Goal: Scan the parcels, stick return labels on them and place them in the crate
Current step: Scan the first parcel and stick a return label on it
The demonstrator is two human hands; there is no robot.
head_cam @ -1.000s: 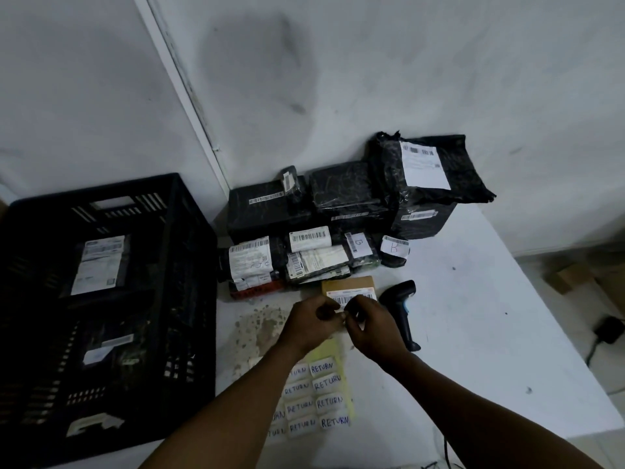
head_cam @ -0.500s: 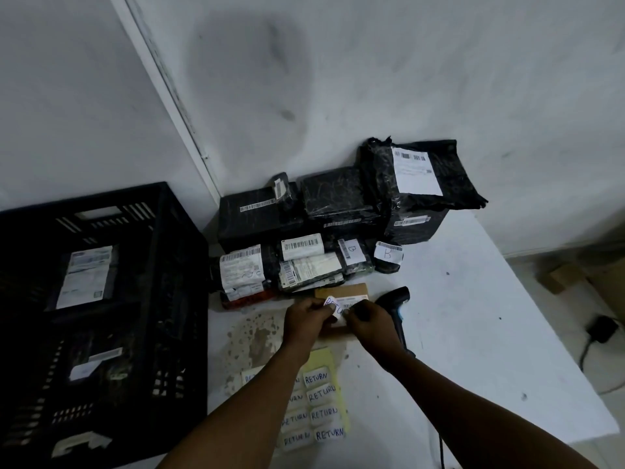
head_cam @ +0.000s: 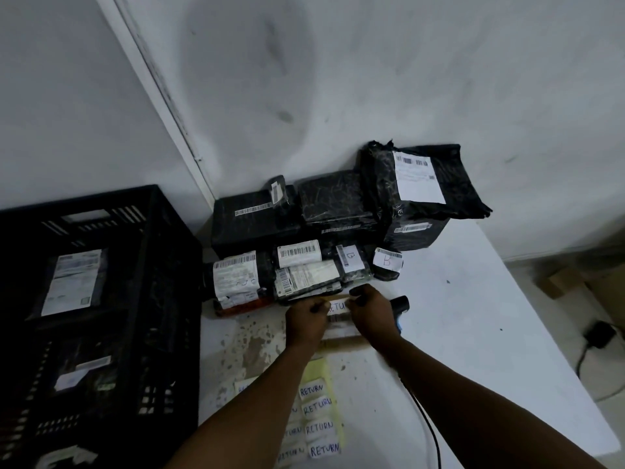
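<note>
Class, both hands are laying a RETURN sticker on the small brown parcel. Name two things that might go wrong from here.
1. The sticker lies close above the parcel barcode; pressed down askew by the left hand and right hand, it might cover it.
2. The scanner lies right beside the right hand; lifting the parcel toward the crate might knock it.

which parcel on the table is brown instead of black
The small cardboard parcel under both hands, just in front of the pile. It is plain brown, with a RETURN label on top; every parcel in the pile behind is wrapped in black plastic.
</note>
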